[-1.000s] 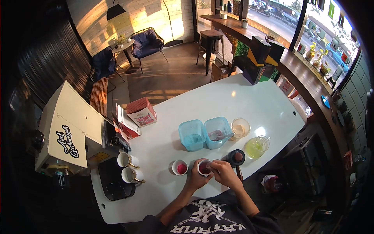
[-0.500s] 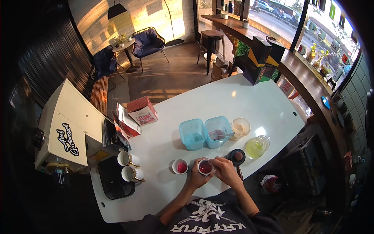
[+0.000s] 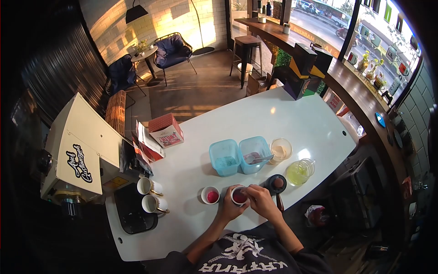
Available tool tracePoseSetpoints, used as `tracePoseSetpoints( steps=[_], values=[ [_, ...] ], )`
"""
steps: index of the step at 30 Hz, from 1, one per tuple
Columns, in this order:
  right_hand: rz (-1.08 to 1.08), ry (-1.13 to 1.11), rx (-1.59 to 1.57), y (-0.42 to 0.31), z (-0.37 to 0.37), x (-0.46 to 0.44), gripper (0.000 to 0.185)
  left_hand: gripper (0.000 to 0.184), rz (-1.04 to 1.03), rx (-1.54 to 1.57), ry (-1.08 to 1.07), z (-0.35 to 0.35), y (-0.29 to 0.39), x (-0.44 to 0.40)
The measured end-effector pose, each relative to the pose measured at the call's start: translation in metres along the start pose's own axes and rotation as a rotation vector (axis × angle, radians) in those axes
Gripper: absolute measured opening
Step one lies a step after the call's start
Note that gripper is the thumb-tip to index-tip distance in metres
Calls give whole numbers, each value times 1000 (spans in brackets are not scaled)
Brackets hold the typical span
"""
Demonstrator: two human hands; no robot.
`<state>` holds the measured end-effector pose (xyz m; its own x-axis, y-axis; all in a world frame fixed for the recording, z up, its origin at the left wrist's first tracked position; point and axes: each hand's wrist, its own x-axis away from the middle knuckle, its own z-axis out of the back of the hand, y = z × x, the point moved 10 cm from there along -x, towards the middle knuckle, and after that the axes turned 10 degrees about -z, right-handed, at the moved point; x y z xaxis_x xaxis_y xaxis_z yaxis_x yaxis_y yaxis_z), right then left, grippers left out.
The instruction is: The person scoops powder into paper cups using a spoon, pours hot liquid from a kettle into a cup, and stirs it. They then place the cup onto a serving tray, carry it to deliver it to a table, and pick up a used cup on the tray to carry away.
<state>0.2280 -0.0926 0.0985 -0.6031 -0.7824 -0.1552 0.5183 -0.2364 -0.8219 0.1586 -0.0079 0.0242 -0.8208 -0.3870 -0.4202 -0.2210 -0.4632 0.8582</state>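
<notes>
My left hand (image 3: 229, 209) is wrapped round a small white cup (image 3: 239, 196) with dark red liquid in it, near the table's front edge. Above the cup's right rim, the fingers of my right hand (image 3: 262, 201) are pinched together; whatever they hold is too small to make out. Left of my left hand stands a second white cup (image 3: 211, 195) with bright red contents. A dark round tool with a wooden handle (image 3: 277, 184) lies just beyond my right hand.
Two blue plastic tubs (image 3: 224, 157) stand behind the cups, a spoon (image 3: 261, 160) in the right one. Beside them are a beige-filled container (image 3: 281, 150) and a glass jug of yellow-green liquid (image 3: 299, 172). Two white mugs (image 3: 149, 187) and a cream machine (image 3: 75, 150) are at left.
The pinched fingers of my right hand have shifted slightly left, further over the cup. My left hand keeps its hold on the cup.
</notes>
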Motion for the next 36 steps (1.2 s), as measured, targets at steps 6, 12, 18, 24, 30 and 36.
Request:
tracePoseSetpoints(
  steps=[6, 12, 18, 24, 30, 36],
  values=[
    [11, 6, 124, -7, 5, 0, 18, 68, -33, -25, 6, 0, -1, 1],
    [68, -55, 0, -9, -8, -1, 16, 68, 30, 40, 8, -2, -8, 4],
    [11, 1, 44, -6, 0, -2, 19, 67, -7, -49, 5, 0, -4, 2],
    [26, 8, 126, -5, 2, 5, 20, 67, -52, -82, 10, 1, 0, 1],
    [23, -35, 60, -8, -8, 9, 13, 68, -24, -32, 26, 0, -4, 4],
    [-48, 31, -32, -10, 16, 6, 14, 66, -15, -9, 15, -1, -4, 2]
  ],
)
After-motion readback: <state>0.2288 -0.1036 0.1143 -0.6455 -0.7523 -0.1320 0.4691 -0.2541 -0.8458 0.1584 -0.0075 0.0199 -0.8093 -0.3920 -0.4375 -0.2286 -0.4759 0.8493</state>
